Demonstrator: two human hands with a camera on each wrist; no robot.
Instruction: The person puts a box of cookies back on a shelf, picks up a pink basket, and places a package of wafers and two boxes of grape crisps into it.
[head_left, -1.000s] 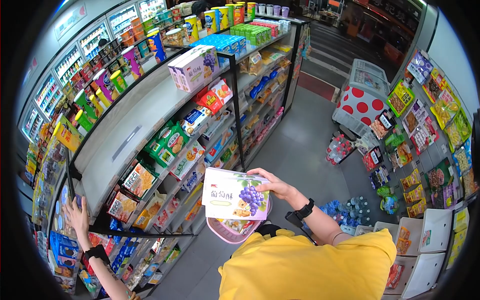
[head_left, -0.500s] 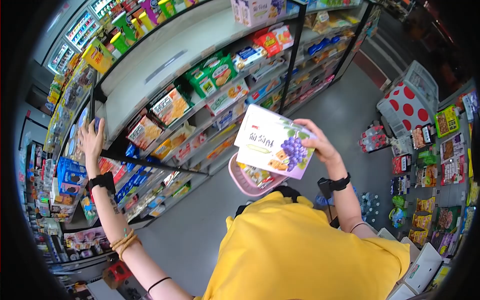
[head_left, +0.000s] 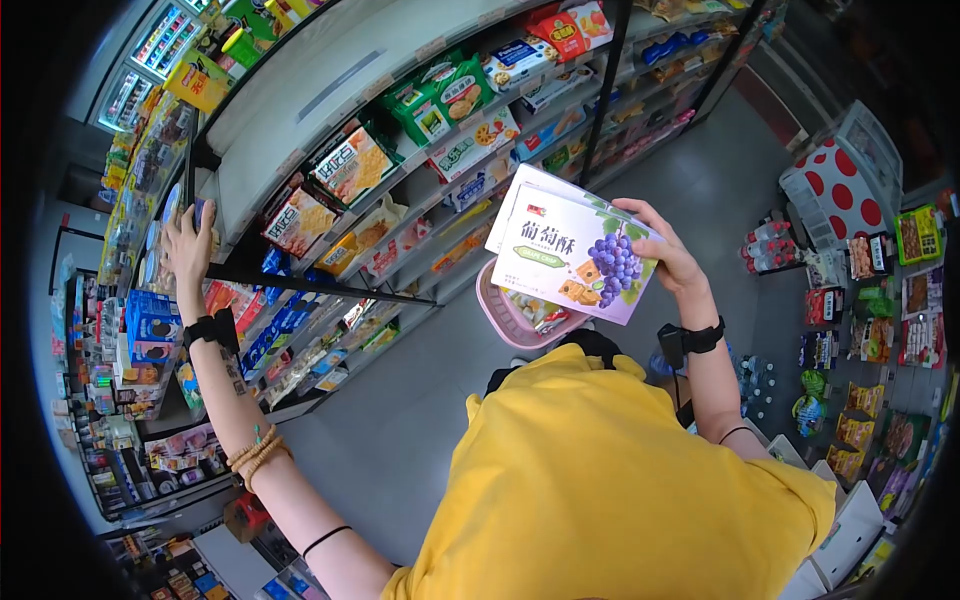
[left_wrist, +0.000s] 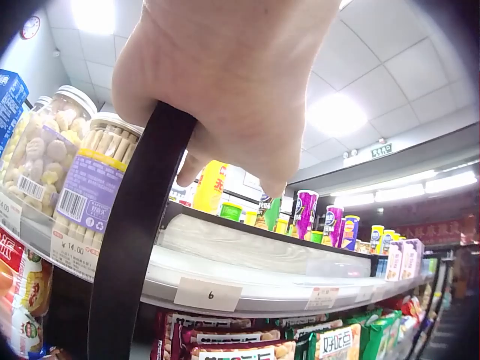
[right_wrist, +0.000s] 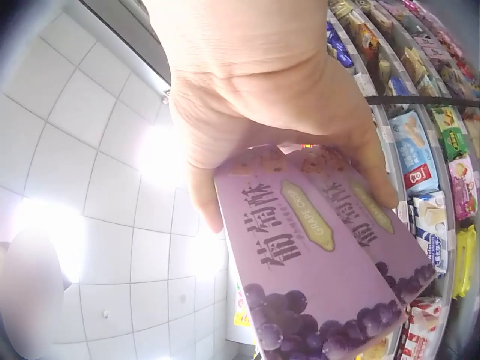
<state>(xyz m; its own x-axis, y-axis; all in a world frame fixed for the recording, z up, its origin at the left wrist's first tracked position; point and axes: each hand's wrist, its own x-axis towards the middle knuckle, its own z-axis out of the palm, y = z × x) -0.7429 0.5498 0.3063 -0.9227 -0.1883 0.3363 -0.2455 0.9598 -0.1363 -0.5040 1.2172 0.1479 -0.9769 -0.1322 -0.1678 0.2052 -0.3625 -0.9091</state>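
My right hand [head_left: 668,248] grips two pale purple grape crisp boxes [head_left: 570,255], stacked with their edges offset. In the right wrist view its thumb and fingers hold the boxes [right_wrist: 300,232] from opposite sides. Below the boxes a pink basket [head_left: 497,308] contains packaged snacks, partly hidden by them. Over at the shelf corner, my left hand [head_left: 188,248] reaches out with extended fingers, beside clear jars of biscuits [left_wrist: 94,169]. In the left wrist view a black shelf post [left_wrist: 135,240] runs up to that hand [left_wrist: 217,90]. A small purple patch shows by its fingertips.
A bare upper shelf [head_left: 300,120] runs above rows of packaged biscuits [head_left: 355,165]. A polka-dot chest freezer [head_left: 835,190] stands to the right, near bottle packs [head_left: 768,245]. Hanging snack bags [head_left: 920,240] line the right wall. Grey floor [head_left: 390,430] lies between.
The head view has swung left and down, so the shelves shift right and more of the left arm shows. The right hand still holds the boxes; the left hand stays at the shelf corner.
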